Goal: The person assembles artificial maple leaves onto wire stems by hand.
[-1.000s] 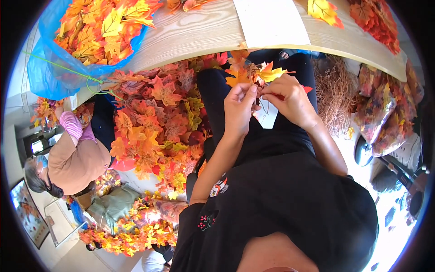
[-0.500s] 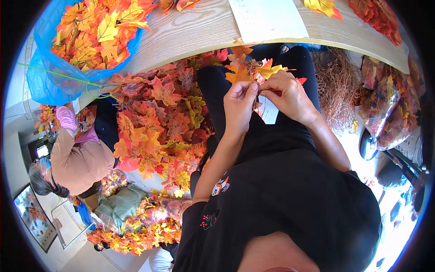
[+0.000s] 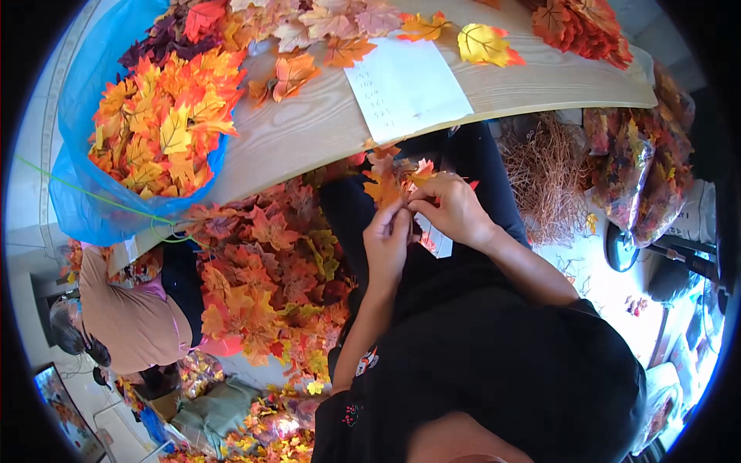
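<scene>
Over my lap, close to the table edge, both hands meet at a small bunch of artificial maple leaves [image 3: 382, 184] in orange, red and yellow. My left hand [image 3: 388, 241] is closed, thumb and fingers pinching the base of the bunch. Against it my right hand [image 3: 457, 210] is closed too, fingertips pinched at the same spot from the right. The stem between the fingertips is mostly hidden. Beneath the hands, part of a white patch [image 3: 443, 244] shows between my dark-clothed legs.
A blue plastic bag [image 3: 69, 147] full of orange leaves hangs at the table's left. On the wooden table [image 3: 301, 131] lie a written sheet [image 3: 413, 89] and loose leaves. Leaves are heaped left [image 3: 262, 270]; brown wiry stems [image 3: 548, 177] and filled plastic bags [image 3: 644, 170] stand right. A co-worker [image 3: 135, 309] sits left.
The view has shifted, so more of the tabletop shows. Both hands stay pinched together at the leaf bunch, with the right fingers slightly changed in position.
</scene>
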Motion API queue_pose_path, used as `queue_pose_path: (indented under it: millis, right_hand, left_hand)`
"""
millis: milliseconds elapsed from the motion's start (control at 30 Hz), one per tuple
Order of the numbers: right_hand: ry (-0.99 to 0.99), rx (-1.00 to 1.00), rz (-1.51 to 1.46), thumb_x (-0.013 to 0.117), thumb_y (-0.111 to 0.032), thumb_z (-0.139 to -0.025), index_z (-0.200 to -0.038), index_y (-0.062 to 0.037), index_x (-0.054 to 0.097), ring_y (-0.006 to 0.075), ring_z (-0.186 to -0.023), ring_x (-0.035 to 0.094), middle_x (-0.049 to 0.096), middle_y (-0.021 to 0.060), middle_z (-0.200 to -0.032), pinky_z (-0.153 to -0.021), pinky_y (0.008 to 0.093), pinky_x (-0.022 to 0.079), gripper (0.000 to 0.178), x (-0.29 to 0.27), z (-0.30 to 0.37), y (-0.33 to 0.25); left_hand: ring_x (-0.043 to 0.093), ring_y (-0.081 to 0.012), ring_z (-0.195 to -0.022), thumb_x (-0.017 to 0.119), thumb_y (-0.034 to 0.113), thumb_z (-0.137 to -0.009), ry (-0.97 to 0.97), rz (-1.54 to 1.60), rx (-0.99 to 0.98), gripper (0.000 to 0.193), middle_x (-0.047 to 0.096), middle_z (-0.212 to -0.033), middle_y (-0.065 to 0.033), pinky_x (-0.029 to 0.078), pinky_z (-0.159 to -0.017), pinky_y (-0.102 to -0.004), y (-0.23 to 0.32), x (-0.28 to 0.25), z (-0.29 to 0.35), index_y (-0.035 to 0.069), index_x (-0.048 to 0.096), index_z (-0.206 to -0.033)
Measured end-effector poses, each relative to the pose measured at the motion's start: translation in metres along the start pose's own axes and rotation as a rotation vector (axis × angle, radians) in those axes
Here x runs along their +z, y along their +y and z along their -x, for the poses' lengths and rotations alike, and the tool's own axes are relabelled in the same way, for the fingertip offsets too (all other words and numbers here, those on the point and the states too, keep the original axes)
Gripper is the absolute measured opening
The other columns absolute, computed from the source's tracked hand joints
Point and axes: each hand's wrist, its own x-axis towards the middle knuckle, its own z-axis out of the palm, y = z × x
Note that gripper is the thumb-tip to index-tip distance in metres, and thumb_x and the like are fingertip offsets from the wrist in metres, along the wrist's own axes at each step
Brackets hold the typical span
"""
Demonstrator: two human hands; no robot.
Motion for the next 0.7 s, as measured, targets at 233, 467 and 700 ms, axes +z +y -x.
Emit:
queue_pose_path:
  millis: [233,467,700]
  right_hand:
    - [-0.026,-0.343,0.586,0.064,-0.014,-0.067,-0.068,-0.0073,0.061,0.0208,-0.076,0.053,0.056,0.0033,-0.069,-0.069,0.0329,0.04,0.007,-0.015,-0.026,-0.007]
    - [-0.028,-0.597,0.564,0.063,-0.017,-0.069,-0.074,-0.0078,0.062,0.0224,-0.079,0.054,0.057,0.0045,-0.073,-0.075,0.0328,0.042,0.011,-0.03,-0.052,-0.027]
    - [0.901,-0.226,0.761,0.062,-0.021,-0.079,-0.092,-0.0085,0.067,0.0249,-0.074,0.064,0.066,0.0118,-0.082,-0.066,0.0345,0.05,0.019,-0.234,-0.125,0.007]
  left_hand:
    - [0.059,-0.0102,-0.073,0.061,0.009,-0.084,-0.199,-0.417,0.033,0.018,0.062,-0.083,-0.0065,0.051,-0.067,-0.0249,0.0,-0.015,-0.011,-0.004,0.06,-0.097]
    - [0.063,-0.0145,-0.069,0.051,0.016,-0.091,-0.235,0.176,-0.368,0.016,0.063,-0.085,-0.0096,0.049,-0.057,-0.022,0.019,-0.022,-0.014,0.003,0.055,-0.098]
    - [0.058,-0.0079,-0.056,0.049,0.018,-0.092,-0.069,0.581,-0.576,0.016,0.064,-0.098,-0.012,0.043,-0.046,-0.0172,0.007,-0.029,-0.024,0.006,0.054,-0.1]
